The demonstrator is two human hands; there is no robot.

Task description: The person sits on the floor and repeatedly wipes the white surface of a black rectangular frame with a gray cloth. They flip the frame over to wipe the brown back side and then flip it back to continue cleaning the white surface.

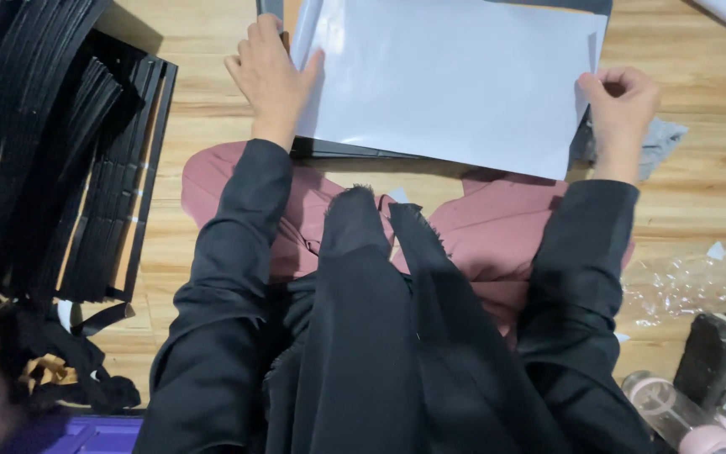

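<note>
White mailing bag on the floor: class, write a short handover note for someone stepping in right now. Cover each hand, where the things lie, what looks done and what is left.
Left hand: flat on the left edge of the white mailing bag, fingers spread, pressing it down.
Right hand: pinching the bag's right edge near the lower corner.
The bag lies flat on the wooden floor over a dark flat item, just past the person's knees. A stack of black flat pieces lies to the left; clear plastic wrap and a pink bottle to the right.
Done: bag laid out and held at both sides.
Left: I cannot tell whether it is filled or sealed.
</note>
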